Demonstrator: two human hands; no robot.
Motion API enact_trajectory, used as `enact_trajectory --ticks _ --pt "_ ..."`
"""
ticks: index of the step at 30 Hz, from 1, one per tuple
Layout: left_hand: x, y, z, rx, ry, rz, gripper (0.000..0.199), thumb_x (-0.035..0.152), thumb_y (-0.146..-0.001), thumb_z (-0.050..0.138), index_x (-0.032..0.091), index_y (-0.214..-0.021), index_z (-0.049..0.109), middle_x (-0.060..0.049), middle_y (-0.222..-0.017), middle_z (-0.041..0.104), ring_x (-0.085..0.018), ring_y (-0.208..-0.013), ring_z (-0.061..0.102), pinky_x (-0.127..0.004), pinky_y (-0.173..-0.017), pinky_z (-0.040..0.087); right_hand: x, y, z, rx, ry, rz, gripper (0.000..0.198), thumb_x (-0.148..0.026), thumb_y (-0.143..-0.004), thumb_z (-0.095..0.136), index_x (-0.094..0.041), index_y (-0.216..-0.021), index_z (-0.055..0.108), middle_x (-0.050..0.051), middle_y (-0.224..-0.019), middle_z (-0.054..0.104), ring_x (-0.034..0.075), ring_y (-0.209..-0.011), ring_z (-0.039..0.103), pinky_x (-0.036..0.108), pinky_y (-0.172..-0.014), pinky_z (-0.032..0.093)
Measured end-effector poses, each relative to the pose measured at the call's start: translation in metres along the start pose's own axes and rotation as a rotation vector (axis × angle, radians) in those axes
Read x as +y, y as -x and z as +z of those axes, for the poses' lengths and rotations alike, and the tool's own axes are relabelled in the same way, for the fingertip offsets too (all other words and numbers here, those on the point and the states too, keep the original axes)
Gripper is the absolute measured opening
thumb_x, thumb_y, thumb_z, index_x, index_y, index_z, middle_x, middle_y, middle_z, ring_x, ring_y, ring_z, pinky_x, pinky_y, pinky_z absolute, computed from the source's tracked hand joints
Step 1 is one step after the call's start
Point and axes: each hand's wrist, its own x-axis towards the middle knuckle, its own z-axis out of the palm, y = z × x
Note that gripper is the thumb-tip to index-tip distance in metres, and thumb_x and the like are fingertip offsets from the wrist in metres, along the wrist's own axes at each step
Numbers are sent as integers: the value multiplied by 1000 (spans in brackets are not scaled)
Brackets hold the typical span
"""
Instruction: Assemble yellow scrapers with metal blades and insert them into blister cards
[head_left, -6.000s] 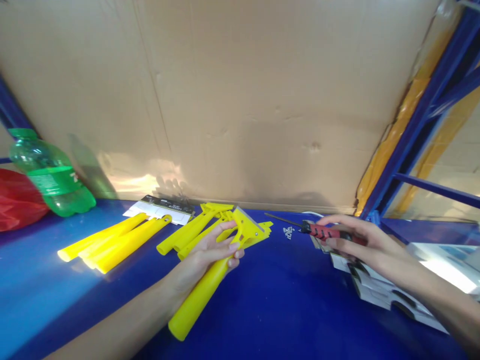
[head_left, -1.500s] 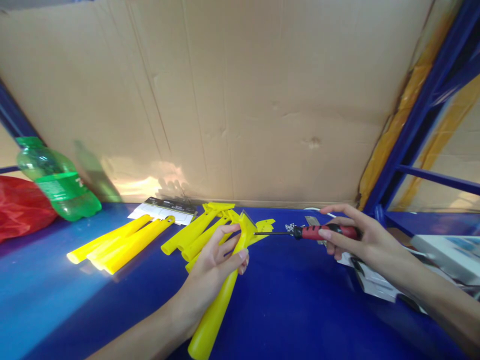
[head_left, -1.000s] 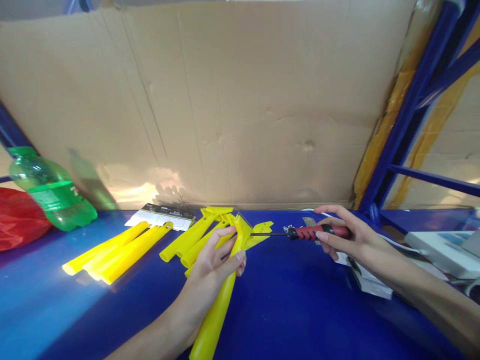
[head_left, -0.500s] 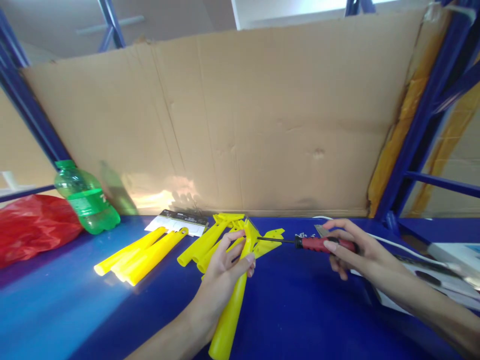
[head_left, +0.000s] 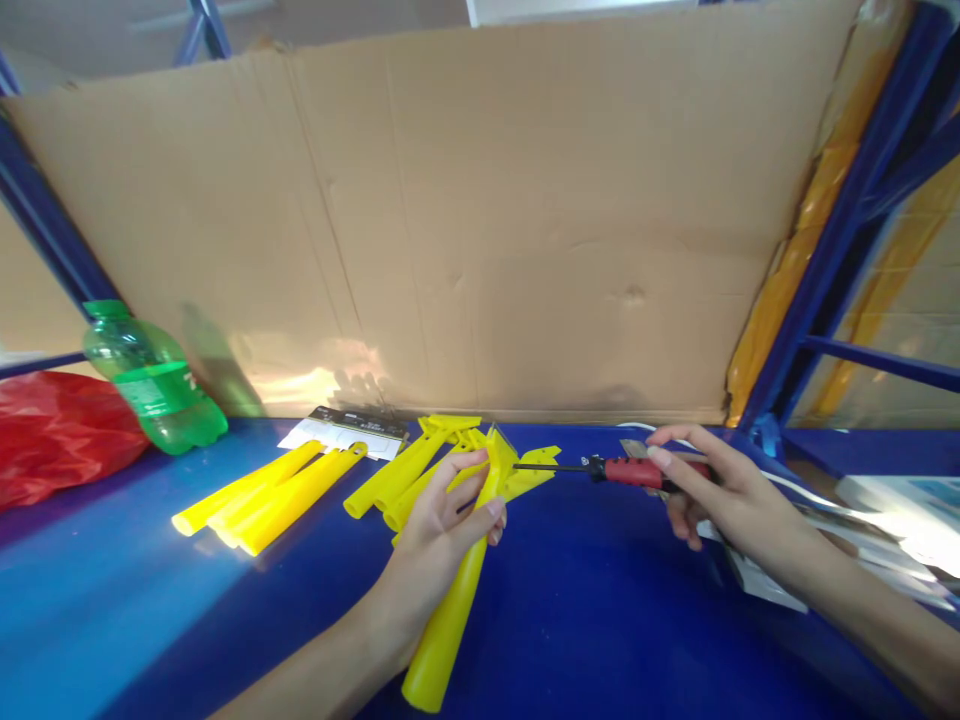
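My left hand (head_left: 442, 530) is closed around the handle of a yellow plastic scraper (head_left: 450, 620), which is tilted with its head up and a thin metal edge at the top. In my right hand (head_left: 720, 490) is a red-handled screwdriver (head_left: 626, 471), gripped between thumb and fingers. Its dark shaft runs level to the left, and the tip meets the side of the scraper's head; the exact contact is too small to make out. A small grey metal piece (head_left: 634, 448) shows behind the screwdriver handle by my right fingertips; whether they hold it I cannot tell.
Behind my left hand lie several yellow scraper parts (head_left: 397, 480). Left of them are yellow handles (head_left: 285, 500) by a black-and-white card (head_left: 345, 432). A green bottle (head_left: 154, 385) and red bag (head_left: 64, 435) stand far left. Cardboard (head_left: 525, 220) walls the back; a white cable (head_left: 795, 488) runs right.
The whole view has shifted slightly, with things sitting a little higher and further left. My right fingers have changed their placing on the screwdriver handle; its tip stays at the scraper's head.
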Motion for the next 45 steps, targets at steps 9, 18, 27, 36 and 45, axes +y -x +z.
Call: enact_trajectory --ticks 9,18,27,36,45 --pt "3 2 1 0 9 -10 62 32 -69 86 19 -119 53 3 -78 66 -12 -67 56 -27 -67 43 5 -1 -10 -72 -53 -68 65 -56 -77 84 -30 -127 53 10 -127 70 22 -85 74 32 -67 63" --pt "3 3 1 -2 2 -19 61 32 -71 86 20 -121 53 3 -81 65 -11 -66 56 -27 -69 42 -4 1 0 -17 54 22 59 -79 -87 54 -22 -106 56 0 -67 67 15 -43 62 23 -35 43" --pt "3 -3 8 17 20 -56 67 33 -62 88 19 -118 53 1 -84 68 -11 -64 56 -27 -64 43 2 0 -4 -9 45 -35 54 -70 -86 65 -25 -111 50 -4 -63 65 14 -40 59 25 -39 46" --pt "0 -9 2 22 -3 -24 66 34 -65 88 19 -121 54 4 -77 64 -12 -64 57 -27 -67 43 0 -2 -7 -90 38 -52 56 -64 -79 76 -25 -115 55 5 -97 72 16 -61 66 31 -55 56" --pt "3 -7 0 21 -5 7 71 38 -63 91 20 -121 55 1 -88 66 -11 -64 58 -27 -67 44 8 -2 7 -30 50 27 53 -76 -92 41 -24 -96 50 -6 -58 59 9 -30 45 20 -31 29"
